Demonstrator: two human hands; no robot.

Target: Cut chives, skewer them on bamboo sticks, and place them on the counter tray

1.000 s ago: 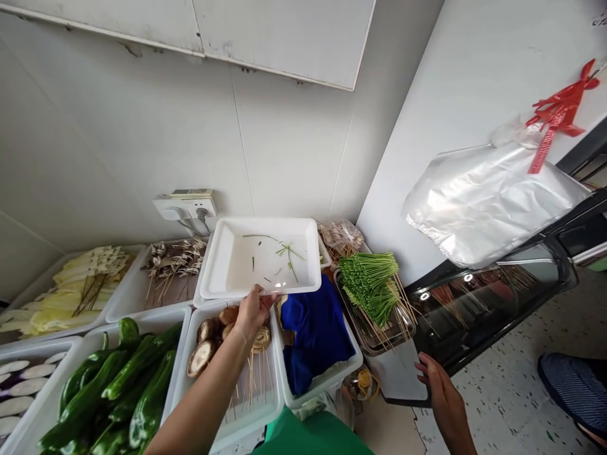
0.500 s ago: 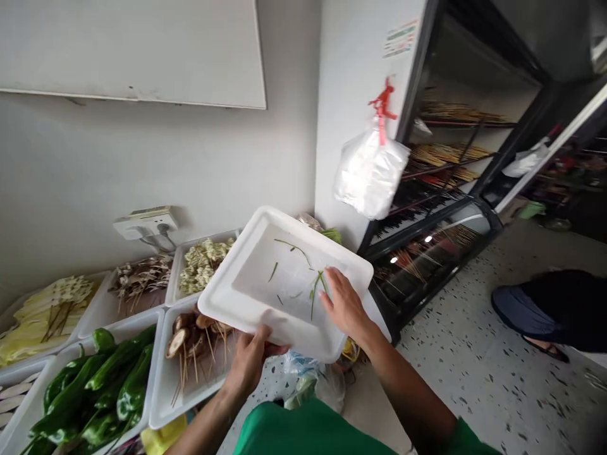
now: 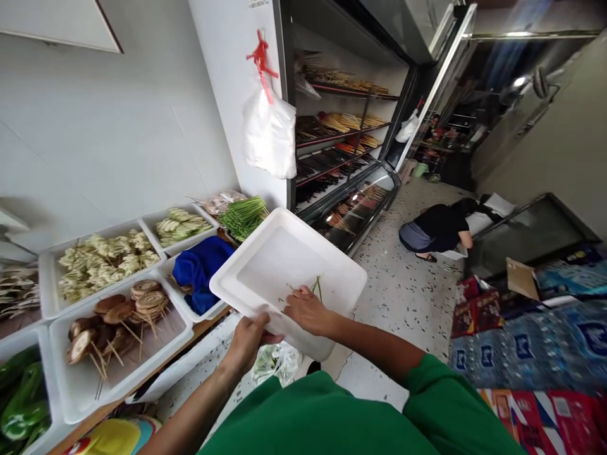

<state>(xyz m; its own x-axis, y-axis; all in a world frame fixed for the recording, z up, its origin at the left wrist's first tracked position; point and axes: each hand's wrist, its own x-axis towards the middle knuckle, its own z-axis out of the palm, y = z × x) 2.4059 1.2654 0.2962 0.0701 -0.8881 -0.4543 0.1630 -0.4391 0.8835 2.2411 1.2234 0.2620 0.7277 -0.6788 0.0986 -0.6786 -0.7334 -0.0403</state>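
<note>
A white plastic tray (image 3: pixel 265 243) is held tilted in front of my body. My left hand (image 3: pixel 249 338) grips its near left rim, thumb on top and fingers underneath. Inside the tray, my right hand (image 3: pixel 306 309) is bunched against the bottom, with thin green stems (image 3: pixel 318 287) poking out past its fingers. A few short green bits lie just left of those fingertips. The fingertips themselves are partly hidden by the hand.
Trays of skewered mushrooms (image 3: pixel 118 316), cauliflower (image 3: pixel 107 262) and green peppers (image 3: pixel 23 392) stand at left, with a blue cloth (image 3: pixel 202 272) and green stalks (image 3: pixel 244 218) nearby. A display fridge (image 3: pixel 346 126) is ahead. A person (image 3: pixel 439 227) crouches at right near bottled water packs (image 3: pixel 526 344).
My view has swung right, with the tray still in my left hand. My right hand has moved from the tray's right side toward its middle, and its outstretched fingers have closed around the stems.
</note>
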